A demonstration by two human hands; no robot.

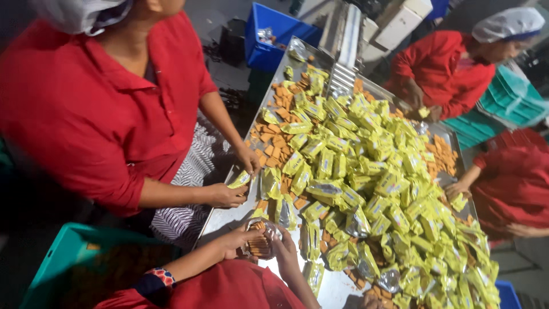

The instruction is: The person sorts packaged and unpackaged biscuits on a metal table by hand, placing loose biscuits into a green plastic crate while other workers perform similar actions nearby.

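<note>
A: Where is the opened biscuit packet [260,239]?

B: Near the bottom edge, at the near left corner of the metal table [229,217], held between both of the wearer's hands.

A: How do the hands hold it?

B: The left hand [237,240] curls round its left side; the right hand [284,247] closes on its right side, fingers bent. Both are equally close.

A: Its long axis?

B: Roughly near to far, the torn end pointing far, towards the heap of yellow packets [372,183]. A co-worker's hands [229,194] work just beyond, holding another yellow packet.
</note>
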